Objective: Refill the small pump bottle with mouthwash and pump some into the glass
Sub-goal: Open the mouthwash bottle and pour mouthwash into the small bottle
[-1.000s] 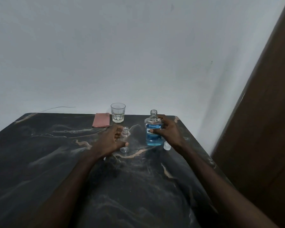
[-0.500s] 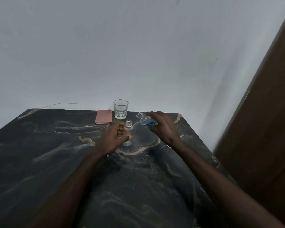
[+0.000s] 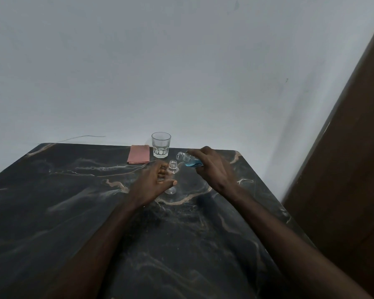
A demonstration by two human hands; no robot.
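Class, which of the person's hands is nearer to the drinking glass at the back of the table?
Right. The right hand, tilting the mouthwash bottle, sits just right of the glass; the left hand, steadying the small bottle, is lower, toward the person.

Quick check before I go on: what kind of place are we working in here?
Probably a plain room at home, though that is a guess. A dark marble-patterned table stands against a bare white wall, with a brown wooden panel, maybe a door, at the right. A drinking glass and folded pink cloth sit on it.

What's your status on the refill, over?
Left hand steadies small bottle, uncapped. Right hand holds mouthwash bottle tipped toward it. Glass empty, clear of pour.
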